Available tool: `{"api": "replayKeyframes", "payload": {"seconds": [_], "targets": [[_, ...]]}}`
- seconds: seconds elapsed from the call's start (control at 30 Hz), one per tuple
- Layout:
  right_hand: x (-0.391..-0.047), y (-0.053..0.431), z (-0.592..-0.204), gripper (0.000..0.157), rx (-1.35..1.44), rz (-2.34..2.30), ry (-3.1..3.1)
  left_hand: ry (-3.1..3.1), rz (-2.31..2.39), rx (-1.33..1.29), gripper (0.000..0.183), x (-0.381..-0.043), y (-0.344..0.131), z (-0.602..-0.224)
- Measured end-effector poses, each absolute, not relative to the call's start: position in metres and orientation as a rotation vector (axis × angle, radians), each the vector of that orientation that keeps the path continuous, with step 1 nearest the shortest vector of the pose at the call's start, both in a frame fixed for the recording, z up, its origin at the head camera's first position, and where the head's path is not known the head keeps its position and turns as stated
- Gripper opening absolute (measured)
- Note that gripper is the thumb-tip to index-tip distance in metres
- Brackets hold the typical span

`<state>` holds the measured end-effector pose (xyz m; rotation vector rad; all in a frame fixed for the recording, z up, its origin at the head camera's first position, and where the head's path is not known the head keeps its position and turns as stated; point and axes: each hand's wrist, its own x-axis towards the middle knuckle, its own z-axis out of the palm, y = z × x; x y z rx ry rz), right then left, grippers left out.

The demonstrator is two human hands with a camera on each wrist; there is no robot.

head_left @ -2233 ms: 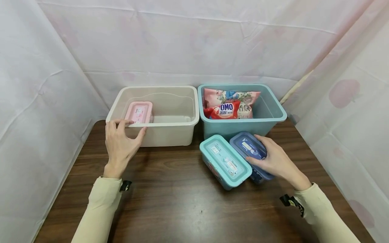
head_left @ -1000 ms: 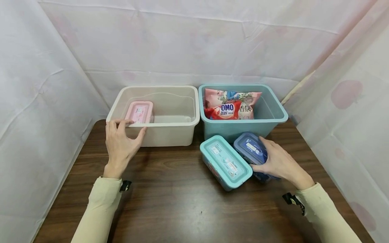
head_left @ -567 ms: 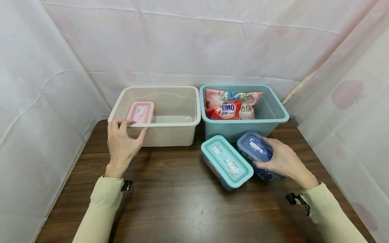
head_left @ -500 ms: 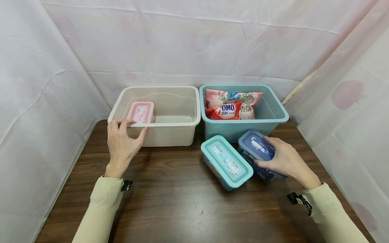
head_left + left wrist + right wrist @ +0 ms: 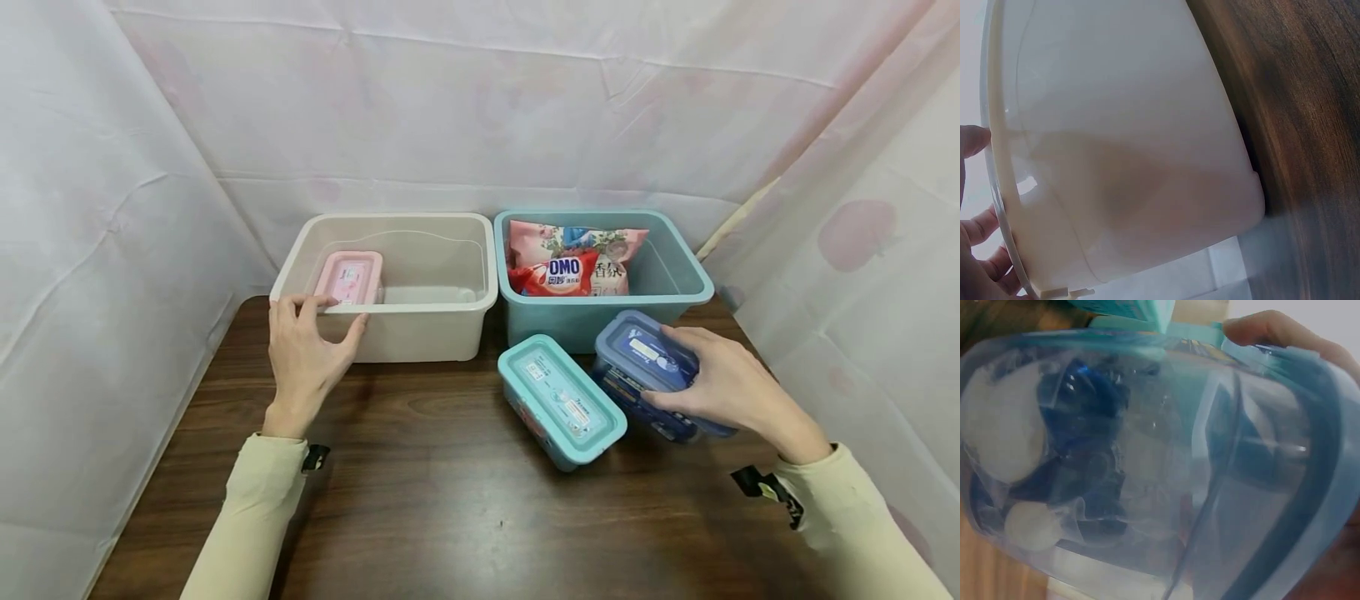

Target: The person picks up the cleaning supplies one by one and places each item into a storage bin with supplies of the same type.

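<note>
- Being grasped by the right hand (image 5: 723,379), thumb and fingers spanned across its lid, the dark blue box (image 5: 647,357) is held toward the table's right edge (whether its base is lifted clear cannot be told).
- The beige bin (image 5: 408,335), set toward the far left corner of the table (image 5: 420,475), is gripped at its near edge by the left hand (image 5: 306,354), fingers hooked over.
- A pink box (image 5: 351,279) is contained at that bin's left side.
- An aqua box (image 5: 562,398) is placed slantwise before the blue bin (image 5: 566,322).
- A red OMO pack (image 5: 555,275) and a pink bag (image 5: 536,238) are contained in the blue bin.
</note>
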<state>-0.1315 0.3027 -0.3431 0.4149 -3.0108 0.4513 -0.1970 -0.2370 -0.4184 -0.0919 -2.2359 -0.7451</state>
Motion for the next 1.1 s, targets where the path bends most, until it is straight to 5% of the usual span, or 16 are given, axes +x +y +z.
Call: {"api": "replayKeyframes", "payload": {"seconds": [1.1], "targets": [[-0.143,0.261,-0.256,0.1,0.505,0.395,-2.971,-2.229,-0.75,-0.105,0.058,-0.198,-0.238,-0.421]]}}
